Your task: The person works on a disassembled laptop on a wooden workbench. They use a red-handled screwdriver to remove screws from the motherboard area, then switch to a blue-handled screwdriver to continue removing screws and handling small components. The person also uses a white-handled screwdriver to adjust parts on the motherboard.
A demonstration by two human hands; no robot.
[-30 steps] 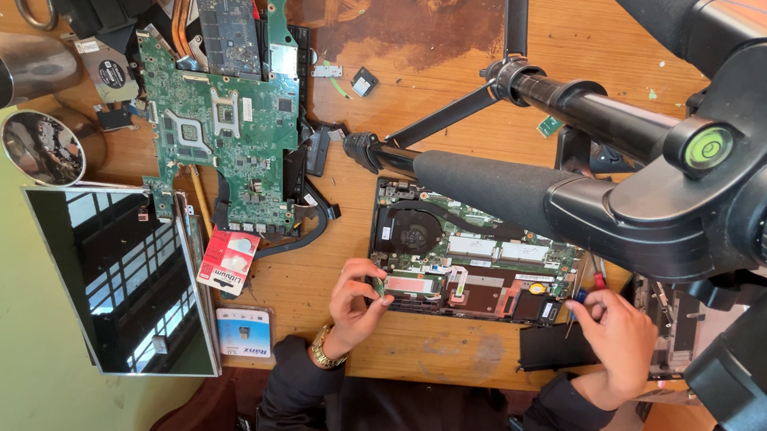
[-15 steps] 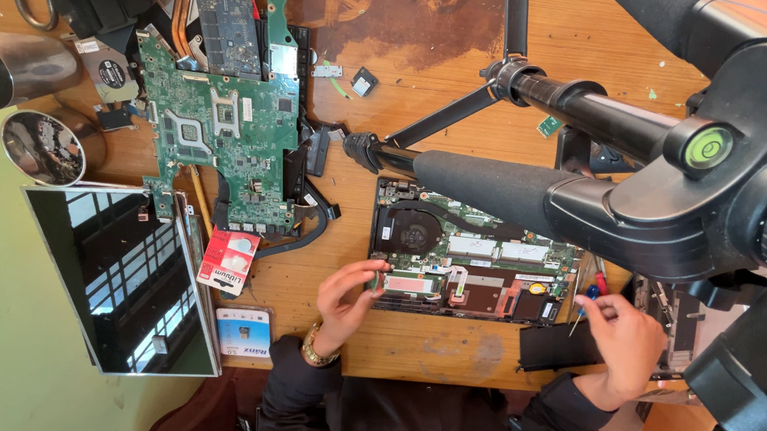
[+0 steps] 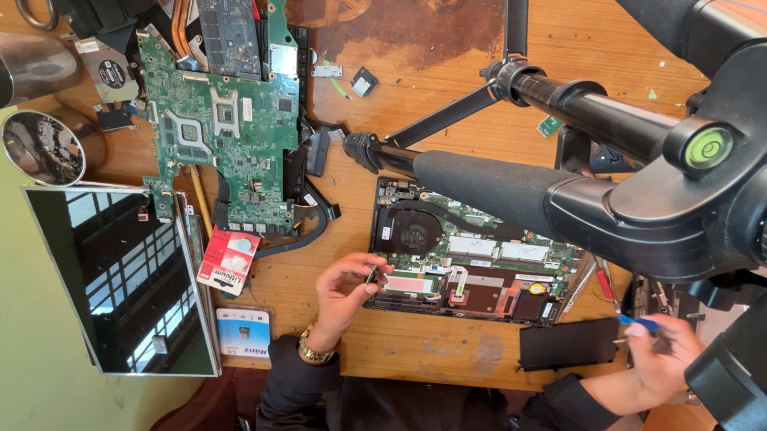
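The opened laptop point(image 3: 474, 266) lies bottom-up on the wooden tabletop point(image 3: 426, 346), just in front of the person, with its fan, boards and cables bare. The left hand point(image 3: 344, 290) rests at the laptop's near left corner, fingers curled and pinched on a small part at that edge; what the part is cannot be told. The right hand point(image 3: 662, 348) is off to the right of the laptop, well apart from it, closed around a blue-handled tool point(image 3: 633, 322). Between that hand and the laptop lies a flat black battery point(image 3: 569, 343), touching the tabletop's near edge.

Farther left, a green motherboard point(image 3: 219, 134) lies on the tabletop, with a red packet point(image 3: 227, 260) and a small card point(image 3: 242, 331) below it. A detached screen point(image 3: 121, 277) sits at the left edge, a round mirror point(image 3: 43, 148) above it. A black tripod point(image 3: 541, 181) with a camera hangs over the laptop's far side.
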